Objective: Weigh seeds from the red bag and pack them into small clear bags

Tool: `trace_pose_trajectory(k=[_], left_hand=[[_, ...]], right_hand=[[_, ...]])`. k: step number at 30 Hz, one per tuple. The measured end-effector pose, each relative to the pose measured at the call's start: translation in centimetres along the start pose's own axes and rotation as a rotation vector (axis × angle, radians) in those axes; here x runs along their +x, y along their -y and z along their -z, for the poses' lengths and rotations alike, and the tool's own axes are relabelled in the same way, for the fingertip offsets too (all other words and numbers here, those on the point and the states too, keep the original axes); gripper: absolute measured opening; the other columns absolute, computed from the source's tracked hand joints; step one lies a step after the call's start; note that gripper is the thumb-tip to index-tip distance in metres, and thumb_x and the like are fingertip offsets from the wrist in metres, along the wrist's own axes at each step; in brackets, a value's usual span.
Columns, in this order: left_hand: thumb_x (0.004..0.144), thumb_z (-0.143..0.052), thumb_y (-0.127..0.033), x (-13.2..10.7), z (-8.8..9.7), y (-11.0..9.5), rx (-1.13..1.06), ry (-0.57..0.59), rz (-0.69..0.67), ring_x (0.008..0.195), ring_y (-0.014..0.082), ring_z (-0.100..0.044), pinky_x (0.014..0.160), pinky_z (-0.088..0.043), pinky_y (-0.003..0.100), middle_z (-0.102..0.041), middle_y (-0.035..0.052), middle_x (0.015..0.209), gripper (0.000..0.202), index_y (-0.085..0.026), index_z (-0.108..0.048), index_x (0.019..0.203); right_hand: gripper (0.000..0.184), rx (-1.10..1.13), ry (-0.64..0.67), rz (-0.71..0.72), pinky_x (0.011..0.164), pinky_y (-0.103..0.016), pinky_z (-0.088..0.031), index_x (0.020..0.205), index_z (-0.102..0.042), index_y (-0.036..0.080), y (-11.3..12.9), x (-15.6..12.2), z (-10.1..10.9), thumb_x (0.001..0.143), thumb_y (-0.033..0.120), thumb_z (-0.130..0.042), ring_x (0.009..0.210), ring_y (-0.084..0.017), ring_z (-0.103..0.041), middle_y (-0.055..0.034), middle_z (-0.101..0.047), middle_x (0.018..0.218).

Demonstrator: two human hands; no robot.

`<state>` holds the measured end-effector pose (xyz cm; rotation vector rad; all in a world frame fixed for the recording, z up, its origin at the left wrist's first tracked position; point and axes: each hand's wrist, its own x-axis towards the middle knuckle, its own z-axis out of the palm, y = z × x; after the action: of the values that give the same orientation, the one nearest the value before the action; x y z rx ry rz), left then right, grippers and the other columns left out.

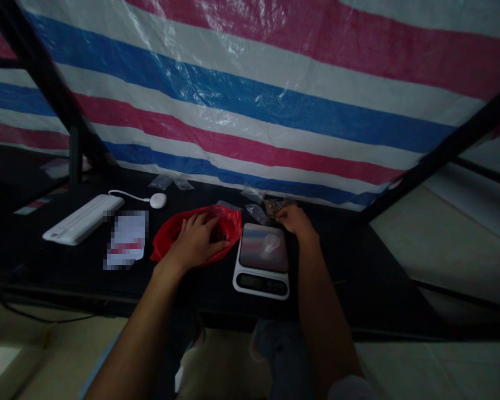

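Observation:
My left hand (198, 239) lies over the mouth of a red plastic bag (162, 238), its fingers spread and nothing visibly gripped. Dark contents show inside the bag beneath my fingers. Beyond the scale, my right hand (296, 220) pinches the edge of a small clear plastic bag (271, 208) that has brown bits in it. Between my hands stands a white kitchen scale (261, 261) with a shiny platform. On that platform rests a crumpled clear piece of plastic (271, 243). Its display is too dark to read.
Several clear bags, such as one at centre (253, 193), lie along the back of the black table (354, 278). Left are a white power bank (83, 219), a cabled round white device (158, 200) and a blurred packet (128, 239). A striped sheet (250, 111) hangs behind.

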<state>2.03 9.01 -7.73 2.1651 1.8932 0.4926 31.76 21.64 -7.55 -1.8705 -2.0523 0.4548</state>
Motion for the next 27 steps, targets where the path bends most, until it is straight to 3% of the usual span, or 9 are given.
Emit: trace_pose_trajectory(k=[6, 10, 13, 16, 19, 23, 27], left_hand=[[0.095, -0.059, -0.055, -0.2, 2.7, 0.1, -0.245, -0.178, -0.072, 0.134, 0.0326, -0.058, 0.117, -0.043, 0.046, -0.064, 0.0156, 0.144, 0.056, -0.016, -0.068, 0.134], [0.096, -0.055, -0.057, -1.3, 5.3, -1.3, -0.42, -0.2, 0.021, 0.098, 0.0268, -0.073, 0.087, -0.055, 0.036, -0.079, 0.008, 0.107, 0.045, -0.02, -0.075, 0.112], [0.093, -0.058, -0.058, -2.2, 6.8, -2.8, -0.539, -0.28, 0.07, 0.074, 0.0211, -0.07, 0.068, -0.051, 0.029, -0.076, 0.0029, 0.081, 0.04, -0.02, -0.073, 0.088], [0.091, -0.061, -0.057, -3.0, 8.0, -4.1, -0.658, -0.338, 0.073, 0.061, 0.0163, -0.061, 0.057, -0.045, 0.025, -0.069, 0.0, 0.067, 0.04, -0.019, -0.066, 0.077], [0.091, -0.061, -0.058, -3.5, 8.8, -4.8, -0.729, -0.312, 0.044, 0.055, 0.0141, -0.056, 0.053, -0.042, 0.024, -0.064, -0.0011, 0.062, 0.044, -0.019, -0.06, 0.07], [0.093, -0.057, -0.063, -3.6, 8.9, -4.0, -0.719, -0.207, 0.042, 0.058, 0.015, -0.058, 0.055, -0.042, 0.025, -0.065, -0.0001, 0.062, 0.051, -0.019, -0.061, 0.071], [0.096, -0.052, -0.063, -3.5, 8.5, -2.2, -0.692, -0.113, 0.046, 0.067, 0.0176, -0.063, 0.062, -0.046, 0.027, -0.07, 0.0019, 0.072, 0.05, -0.018, -0.064, 0.079]], right_hand=[[0.015, 0.198, -0.045, 0.017, 0.072, -0.027, -0.052, 0.082, -0.079, 0.019, 0.7, 0.0, 1.1, 0.086, 0.03, -0.07, 0.079, -0.019, -0.072, -0.0059, -0.079, 0.082], [0.034, 0.73, -0.142, 0.015, 0.055, -0.024, -0.044, 0.074, -0.071, 0.017, 2.4, -0.9, 3.5, 0.078, 0.05, -0.076, 0.061, -0.015, -0.06, -0.0018, -0.066, 0.064], [0.04, 1.067, -0.112, 0.085, 0.049, -0.021, -0.038, 0.075, -0.067, 0.019, 4.9, -2.9, 5.4, 0.069, 0.056, -0.082, 0.061, -0.012, -0.057, 0.0003, -0.064, 0.067], [0.036, 1.171, 0.012, 0.222, 0.046, -0.019, -0.037, 0.079, -0.067, 0.02, 8.3, -5.7, 6.3, 0.073, 0.052, -0.083, 0.063, -0.011, -0.056, 0.0006, -0.064, 0.071], [0.032, 1.106, 0.192, 0.336, 0.045, -0.019, -0.038, 0.082, -0.069, 0.019, 12.0, -8.2, 5.3, 0.081, 0.05, -0.078, 0.055, -0.008, -0.051, 0.0016, -0.063, 0.072], [0.035, 1.032, 0.445, 0.439, 0.047, -0.02, -0.042, 0.081, -0.067, 0.019, 15.6, -9.7, 2.4, 0.079, 0.051, -0.081, 0.053, -0.008, -0.052, 0.0027, -0.063, 0.069], [0.037, 1.037, 0.505, 0.441, 0.048, -0.021, -0.045, 0.08, -0.064, 0.02, 17.0, -9.8, 0.0, 0.077, 0.052, -0.083, 0.057, -0.01, -0.056, 0.0032, -0.063, 0.07]])
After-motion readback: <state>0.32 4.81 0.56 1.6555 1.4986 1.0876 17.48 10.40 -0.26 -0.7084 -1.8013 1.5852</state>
